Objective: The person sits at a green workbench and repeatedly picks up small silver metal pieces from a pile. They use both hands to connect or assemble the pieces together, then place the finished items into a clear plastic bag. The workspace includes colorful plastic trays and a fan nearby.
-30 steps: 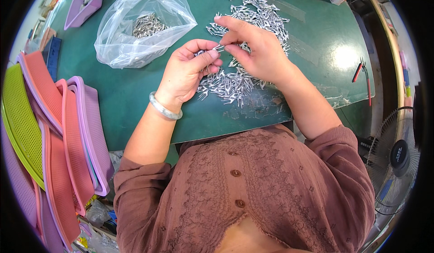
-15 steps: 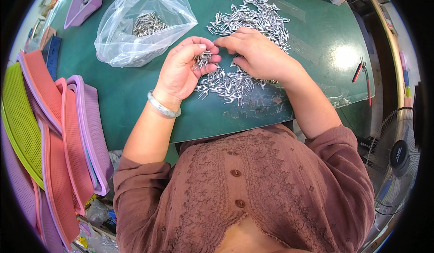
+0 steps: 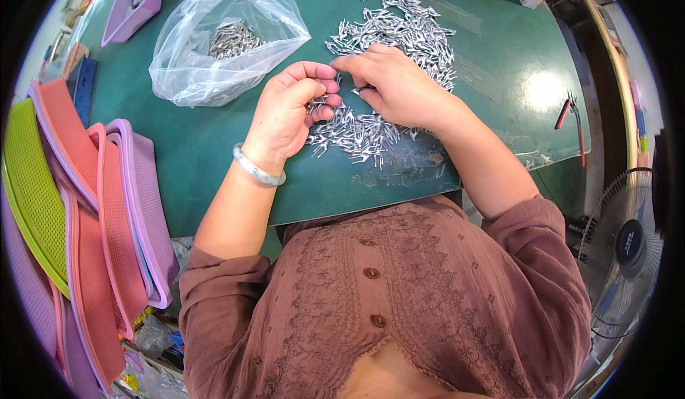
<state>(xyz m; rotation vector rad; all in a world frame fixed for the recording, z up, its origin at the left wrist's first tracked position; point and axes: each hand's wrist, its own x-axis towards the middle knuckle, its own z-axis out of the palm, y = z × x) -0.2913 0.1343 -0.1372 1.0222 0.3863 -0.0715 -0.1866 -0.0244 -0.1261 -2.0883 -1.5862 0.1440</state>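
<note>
Meanwhile, at a green work mat (image 3: 214, 149), a person sorts a spread of small silvery metal pieces (image 3: 399, 35) by hand. The left hand (image 3: 289, 113) is cupped, fingers curled over a small bundle of the pieces gathered against the palm, at the near-left edge of the pile. The right hand (image 3: 396, 85) lies on the pile just beside it, fingertips pressed together as if pinching a piece or two, though what sits between them is too small to tell. Done well, this step likely calls for keeping the cupped hand low over the pile so strays drop back among the rest, and feeding it only a few pieces at a time.

Left of the pile lies an open clear plastic bag (image 3: 214, 56) holding more of the same pieces. Farther left, a purple tray (image 3: 135, 3) sits at the mat's far corner, and a stack of pink, purple and green mesh trays (image 3: 85, 206) leans beyond the mat's edge. Right of the pile, well apart, rest red-handled pliers (image 3: 571, 110); an electric fan (image 3: 628, 249) stands past the mat on that side.
</note>
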